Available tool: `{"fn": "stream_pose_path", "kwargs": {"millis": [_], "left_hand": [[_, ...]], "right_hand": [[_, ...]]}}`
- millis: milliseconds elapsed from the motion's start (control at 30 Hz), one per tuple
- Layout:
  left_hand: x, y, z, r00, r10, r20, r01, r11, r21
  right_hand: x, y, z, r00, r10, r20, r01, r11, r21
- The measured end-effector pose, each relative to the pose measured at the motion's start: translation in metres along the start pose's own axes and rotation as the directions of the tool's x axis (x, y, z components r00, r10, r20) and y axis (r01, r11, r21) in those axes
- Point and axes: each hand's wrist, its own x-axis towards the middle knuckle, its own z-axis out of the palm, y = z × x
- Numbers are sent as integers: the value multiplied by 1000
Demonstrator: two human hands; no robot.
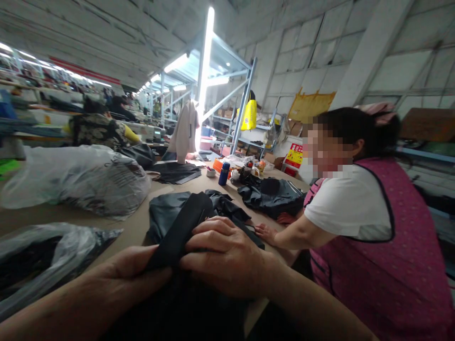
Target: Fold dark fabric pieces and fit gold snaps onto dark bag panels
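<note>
A dark garment (185, 218) is raised off the table in front of me, with a broad folded band along its upper part. My left hand (137, 267) pinches the band's near edge between thumb and fingers. Across the cloth lies my right hand (223, 253), its fingers bent over the band and gripping it. The garment's lower part hangs into shadow near my body. Beyond my hands more dark cloth (227, 203) lies on the brown tabletop (138, 232).
At right a co-worker in a pink apron (401, 237) leans over the table, one hand (266, 233) near my cloth. Another dark garment (273, 194), a blue bottle (224, 174) and an orange container (217, 165) stand beyond. Plastic bags (103, 182) lie at left.
</note>
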Motion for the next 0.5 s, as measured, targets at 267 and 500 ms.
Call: {"fn": "stream_pose_path", "kwargs": {"millis": [267, 500], "left_hand": [[-8, -18, 8, 977, -134, 168, 163, 972, -171], [-19, -20, 0, 958, 197, -207, -49, 827, 560]], "right_hand": [[-8, 10, 20, 996, 25, 86, -49, 957, 287], [-2, 8, 7, 950, -72, 305, 67, 997, 27]]}}
